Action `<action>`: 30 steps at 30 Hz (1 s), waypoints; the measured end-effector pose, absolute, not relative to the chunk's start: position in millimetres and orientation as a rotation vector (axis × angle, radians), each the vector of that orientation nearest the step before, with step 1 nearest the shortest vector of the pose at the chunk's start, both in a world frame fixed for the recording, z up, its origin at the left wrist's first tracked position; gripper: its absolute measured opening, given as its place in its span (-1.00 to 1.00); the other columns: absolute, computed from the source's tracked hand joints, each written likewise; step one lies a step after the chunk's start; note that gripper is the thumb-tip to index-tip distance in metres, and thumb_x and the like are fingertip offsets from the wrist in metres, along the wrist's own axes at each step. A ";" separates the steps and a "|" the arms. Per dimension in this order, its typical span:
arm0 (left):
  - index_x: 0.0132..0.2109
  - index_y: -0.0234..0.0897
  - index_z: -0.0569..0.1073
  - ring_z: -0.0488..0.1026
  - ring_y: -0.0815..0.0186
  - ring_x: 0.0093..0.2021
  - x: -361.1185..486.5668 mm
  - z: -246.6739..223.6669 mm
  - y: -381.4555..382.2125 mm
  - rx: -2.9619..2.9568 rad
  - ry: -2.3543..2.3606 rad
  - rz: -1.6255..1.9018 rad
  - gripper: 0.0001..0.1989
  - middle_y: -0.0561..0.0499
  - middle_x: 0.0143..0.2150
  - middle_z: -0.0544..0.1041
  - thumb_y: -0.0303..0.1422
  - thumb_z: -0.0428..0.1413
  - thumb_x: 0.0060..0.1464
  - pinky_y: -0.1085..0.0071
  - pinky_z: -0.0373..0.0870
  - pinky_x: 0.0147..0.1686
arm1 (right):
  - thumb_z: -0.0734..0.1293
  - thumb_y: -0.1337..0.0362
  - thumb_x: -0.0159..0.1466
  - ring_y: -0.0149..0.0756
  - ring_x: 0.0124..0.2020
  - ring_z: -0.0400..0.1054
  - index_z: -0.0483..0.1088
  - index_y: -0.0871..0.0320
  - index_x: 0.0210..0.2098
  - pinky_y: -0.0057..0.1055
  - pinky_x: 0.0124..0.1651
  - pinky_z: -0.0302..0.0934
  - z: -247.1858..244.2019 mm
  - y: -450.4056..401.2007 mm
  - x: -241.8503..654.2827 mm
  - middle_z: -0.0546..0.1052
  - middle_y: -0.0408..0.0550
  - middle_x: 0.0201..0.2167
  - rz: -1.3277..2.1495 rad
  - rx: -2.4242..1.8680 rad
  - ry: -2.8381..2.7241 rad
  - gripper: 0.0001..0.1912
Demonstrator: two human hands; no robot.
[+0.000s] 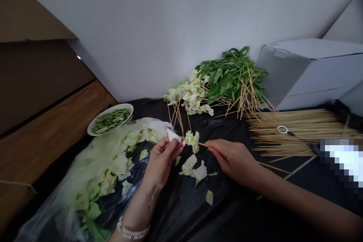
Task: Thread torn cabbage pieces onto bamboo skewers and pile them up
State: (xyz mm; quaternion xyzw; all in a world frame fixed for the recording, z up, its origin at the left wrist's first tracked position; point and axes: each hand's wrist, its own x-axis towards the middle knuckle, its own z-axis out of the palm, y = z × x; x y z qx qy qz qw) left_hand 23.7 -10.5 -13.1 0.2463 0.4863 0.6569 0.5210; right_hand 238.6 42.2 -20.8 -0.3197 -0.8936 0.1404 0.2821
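My right hand grips a thin wooden skewer near one end. Folded pieces of cabbage are threaded along the skewer between my two hands. In my left hand, the thumb and fingers pinch a whitish cabbage piece at the skewer's other end; whether the tip pierces it I cannot tell. Below the hands, a few loose cabbage leaves lie on the black plastic sheet. To the left, an open clear plastic bag holds more torn cabbage.
At the back, skewered cabbage lies beside skewered leafy greens against the wall. Bare skewers spread on the right, with a ring on a cord over them. A white bowl of green pieces stands left; a white box stands right.
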 end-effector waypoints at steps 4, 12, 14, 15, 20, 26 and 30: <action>-0.31 -0.30 0.54 0.56 0.39 -0.30 24.0 -14.1 -11.3 0.718 1.290 1.596 -0.75 0.03 -0.31 0.64 -0.28 0.37 -0.14 0.52 0.50 -0.25 | 0.11 0.30 0.40 -0.31 -0.26 0.48 0.48 0.11 -0.10 -0.44 -0.22 0.30 -21.9 40.6 238.1 0.59 -0.02 -0.29 0.345 -0.857 -2.432 -0.69; -0.27 -0.33 0.53 0.55 0.35 -0.37 27.3 -10.8 -12.5 0.875 1.445 1.642 -0.70 0.03 -0.40 0.62 -0.26 0.35 -0.14 0.45 0.47 -0.28 | 0.10 0.29 0.41 -0.31 -0.31 0.46 0.49 0.10 -0.09 -0.44 -0.27 0.29 -22.5 39.9 237.7 0.58 -0.03 -0.35 0.326 -0.859 -2.427 -0.67; -0.26 -0.32 0.52 0.55 0.35 -0.39 27.6 -10.2 -12.1 0.897 1.463 1.650 -0.69 0.03 -0.41 0.63 -0.26 0.35 -0.14 0.46 0.46 -0.29 | 0.10 0.29 0.41 -0.31 -0.31 0.46 0.48 0.10 -0.10 -0.44 -0.27 0.29 -22.9 39.7 237.7 0.58 -0.03 -0.35 0.329 -0.853 -2.432 -0.67; -0.25 -0.32 0.51 0.55 0.36 -0.39 27.8 -9.9 -11.9 0.909 1.472 1.651 -0.68 0.03 -0.42 0.63 -0.25 0.35 -0.14 0.47 0.46 -0.30 | 0.10 0.29 0.41 -0.31 -0.31 0.46 0.48 0.10 -0.10 -0.44 -0.27 0.29 -23.2 39.8 237.6 0.58 -0.03 -0.35 0.329 -0.851 -2.435 -0.67; -0.26 -0.31 0.48 0.57 0.32 -0.36 29.2 -10.7 -12.8 1.006 1.552 1.641 -0.74 0.01 -0.38 0.64 -0.28 0.31 -0.08 0.45 0.47 -0.27 | 0.10 0.29 0.40 -0.31 -0.31 0.46 0.48 0.10 -0.11 -0.44 -0.28 0.28 -23.3 39.8 237.5 0.57 -0.05 -0.36 0.337 -0.861 -2.446 -0.68; -0.23 -0.26 0.53 0.60 0.26 -0.27 27.2 -19.9 -16.5 1.351 1.823 1.613 -0.84 -0.01 -0.28 0.66 -0.31 0.24 0.03 0.42 0.46 -0.20 | 0.11 0.33 0.39 -0.31 -0.33 0.46 0.48 0.10 -0.12 -0.45 -0.27 0.27 -20.9 37.7 237.6 0.58 -0.04 -0.35 0.355 -0.892 -2.477 -0.69; -0.22 -0.22 0.56 0.58 0.28 -0.40 26.1 -20.8 -19.2 1.569 1.968 1.581 -0.87 0.04 -0.38 0.65 -0.35 0.23 0.04 0.44 0.44 -0.30 | 0.11 0.34 0.39 -0.31 -0.33 0.46 0.47 0.10 -0.12 -0.45 -0.27 0.26 -21.3 36.8 237.5 0.57 -0.04 -0.35 0.361 -0.892 -2.493 -0.70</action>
